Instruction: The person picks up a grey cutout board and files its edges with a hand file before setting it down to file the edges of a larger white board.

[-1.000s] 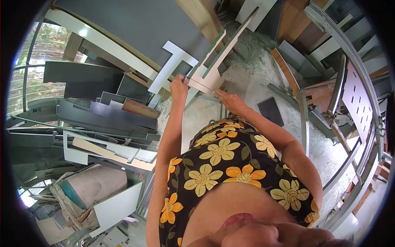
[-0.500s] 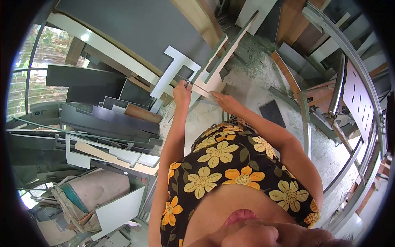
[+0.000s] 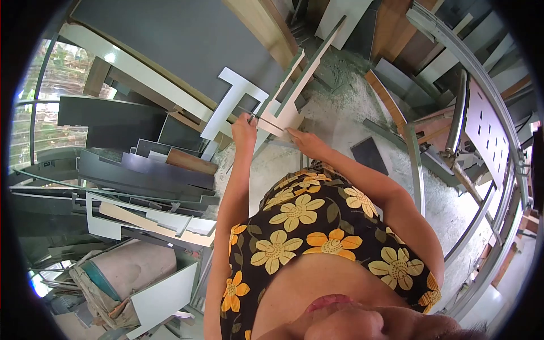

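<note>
My left hand (image 3: 244,135) is closed, fingertips pinched around a thin dark rod-like tool (image 3: 267,122), perhaps a file. The tool runs across the near part of a cream board (image 3: 288,116) with two long prongs and dark edges. At the tool's other end, my right hand (image 3: 309,144) has its fingers pinched together, close to the board's near edge. Just beyond my left hand is a white cut-out panel (image 3: 231,93) with a notched shape, lying against the cream board. The tool's exact kind is too small to make out.
A large dark grey panel (image 3: 170,45) with a pale edge lies ahead. Stacked board offcuts (image 3: 141,170) fill the left side. A metal frame (image 3: 416,164) and a slotted panel (image 3: 487,127) stand at right. A dark rectangular piece (image 3: 369,154) lies on the dusty floor.
The whole view has shifted slightly, so boards and hands appear a little further left. Both hands keep their hold, with the tool still across the cream board.
</note>
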Demonstrator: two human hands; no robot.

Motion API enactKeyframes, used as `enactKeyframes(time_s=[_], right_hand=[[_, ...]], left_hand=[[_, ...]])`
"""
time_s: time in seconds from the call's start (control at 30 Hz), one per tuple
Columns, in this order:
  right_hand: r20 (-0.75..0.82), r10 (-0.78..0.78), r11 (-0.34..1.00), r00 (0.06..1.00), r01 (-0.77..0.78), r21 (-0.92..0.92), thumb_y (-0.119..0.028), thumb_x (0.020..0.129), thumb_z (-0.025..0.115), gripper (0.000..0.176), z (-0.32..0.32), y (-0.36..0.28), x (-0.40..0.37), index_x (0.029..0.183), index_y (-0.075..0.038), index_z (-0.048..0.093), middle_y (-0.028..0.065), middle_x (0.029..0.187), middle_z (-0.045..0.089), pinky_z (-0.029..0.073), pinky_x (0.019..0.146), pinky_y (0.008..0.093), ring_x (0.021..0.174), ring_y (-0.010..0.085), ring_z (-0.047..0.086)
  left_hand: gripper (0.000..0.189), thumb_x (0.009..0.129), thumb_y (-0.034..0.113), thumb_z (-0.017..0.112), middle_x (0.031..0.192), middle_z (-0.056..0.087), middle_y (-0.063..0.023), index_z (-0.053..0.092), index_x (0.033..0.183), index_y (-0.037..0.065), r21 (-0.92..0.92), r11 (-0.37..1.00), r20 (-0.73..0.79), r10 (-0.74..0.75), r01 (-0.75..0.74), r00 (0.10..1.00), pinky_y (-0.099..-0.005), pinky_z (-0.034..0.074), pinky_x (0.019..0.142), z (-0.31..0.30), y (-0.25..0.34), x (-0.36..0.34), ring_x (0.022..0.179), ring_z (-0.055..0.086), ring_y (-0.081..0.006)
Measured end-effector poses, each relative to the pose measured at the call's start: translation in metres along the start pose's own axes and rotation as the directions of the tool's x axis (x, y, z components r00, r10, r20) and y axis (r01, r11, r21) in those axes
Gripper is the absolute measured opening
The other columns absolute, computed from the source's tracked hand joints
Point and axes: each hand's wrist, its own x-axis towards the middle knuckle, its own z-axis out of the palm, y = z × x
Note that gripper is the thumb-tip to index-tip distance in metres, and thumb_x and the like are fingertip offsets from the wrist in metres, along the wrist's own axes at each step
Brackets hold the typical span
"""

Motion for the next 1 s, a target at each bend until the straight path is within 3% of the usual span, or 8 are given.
enactKeyframes(time_s=[0.23, 0.33, 0.5, 0.6, 0.7, 0.8, 0.9, 1.0], right_hand=[[0.117, 0.024, 0.990, 0.993, -0.008, -0.140, -0.012, 0.089, 0.038, 0.044, 0.017, -0.014, 0.068, 0.133, -0.011, 0.038, 0.0282, 0.101, 0.059, 0.045, 0.079, 0.0497, 0.090, 0.0446, 0.057], [0.075, 0.010, 0.995, 0.997, -0.003, -0.097, -0.012, 0.089, 0.039, 0.045, 0.023, -0.017, 0.069, 0.133, -0.012, 0.037, 0.0276, 0.100, 0.059, 0.045, 0.077, 0.0496, 0.088, 0.0449, 0.057], [0.134, 0.027, 0.992, 0.991, -0.009, -0.128, -0.017, 0.093, 0.036, 0.044, -0.020, -0.002, -0.012, 0.137, -0.013, 0.035, 0.0276, 0.096, 0.060, 0.045, 0.077, 0.0496, 0.086, 0.0448, 0.058], [-0.030, -0.188, 0.976, 0.982, 0.183, -0.115, -0.016, 0.093, 0.039, 0.044, -0.016, 0.045, -0.028, 0.137, -0.013, 0.038, 0.0231, 0.083, 0.061, 0.047, 0.072, 0.0446, 0.075, 0.0359, 0.061], [-0.073, 0.020, 1.000, 0.997, -0.019, 0.016, -0.014, 0.093, 0.042, 0.043, -0.062, -0.003, -0.025, 0.136, -0.012, 0.041, 0.0152, 0.073, 0.057, 0.047, 0.068, 0.0378, 0.066, 0.0238, 0.055], [-0.161, 0.072, 0.996, 0.984, -0.062, 0.066, -0.013, 0.093, 0.044, 0.042, -0.076, -0.004, -0.012, 0.135, -0.011, 0.043, 0.0091, 0.068, 0.052, 0.045, 0.064, 0.0324, 0.062, 0.0169, 0.047], [-0.143, 0.058, 0.998, 0.988, -0.055, 0.025, -0.013, 0.093, 0.043, 0.041, -0.069, 0.009, -0.004, 0.134, -0.009, 0.043, 0.0085, 0.066, 0.051, 0.045, 0.063, 0.0326, 0.061, 0.0169, 0.046], [-0.075, 0.065, 0.998, 0.995, -0.066, -0.005, -0.014, 0.093, 0.043, 0.041, -0.059, 0.019, -0.002, 0.134, -0.009, 0.042, 0.0154, 0.079, 0.060, 0.047, 0.071, 0.0349, 0.069, 0.0244, 0.057]], left_hand=[[0.019, 0.076, 0.015, 0.068, 0.079, 0.064, -0.0201, 0.061, 0.087, 0.001, 0.011, 0.986, 0.091, -0.164, 0.164, 0.982, -0.0435, 0.047, 0.068, -0.008, 0.014, -0.003, 0.075, 0.062, -0.0368], [0.019, 0.076, 0.015, 0.068, 0.081, 0.064, -0.0201, 0.061, 0.088, 0.002, 0.011, 0.997, 0.078, -0.080, 0.080, 0.994, -0.0441, 0.047, 0.068, -0.004, 0.007, -0.004, 0.077, 0.062, -0.0374], [0.019, 0.076, 0.016, 0.068, 0.082, 0.064, -0.0192, 0.061, 0.089, 0.003, -0.015, 0.992, 0.056, -0.124, 0.125, 0.991, -0.0441, 0.048, 0.069, 0.000, 0.002, -0.002, 0.078, 0.062, -0.0377], [0.020, 0.076, 0.016, 0.068, 0.084, 0.065, -0.0186, 0.061, 0.091, 0.004, 0.006, 0.991, 0.046, -0.134, 0.133, 0.990, -0.0438, 0.048, 0.070, -0.005, 0.008, -0.005, 0.079, 0.062, -0.0374], [0.022, 0.076, 0.017, 0.068, 0.084, 0.065, -0.0178, 0.061, 0.092, 0.005, 0.035, 0.990, 0.046, -0.138, 0.137, 0.989, -0.0434, 0.049, 0.070, -0.003, 0.004, 0.001, 0.080, 0.063, -0.0364], [0.023, 0.075, 0.018, 0.068, 0.087, 0.066, -0.0166, 0.060, 0.093, 0.005, 0.068, 0.985, 0.081, -0.166, 0.161, 0.983, -0.0431, 0.049, 0.070, -0.004, 0.007, 0.002, 0.081, 0.064, -0.0348], [0.025, 0.075, 0.018, 0.067, 0.090, 0.065, -0.0151, 0.059, 0.097, 0.007, 0.139, 0.978, 0.102, -0.173, 0.158, 0.980, -0.0432, 0.050, 0.070, -0.002, 0.008, 0.006, 0.083, 0.064, -0.0335], [0.030, 0.074, 0.017, 0.066, 0.093, 0.064, -0.0142, 0.058, 0.102, 0.009, 0.167, 0.973, 0.118, -0.177, 0.156, 0.977, -0.0435, 0.050, 0.070, 0.002, 0.006, 0.008, 0.085, 0.063, -0.0332]])
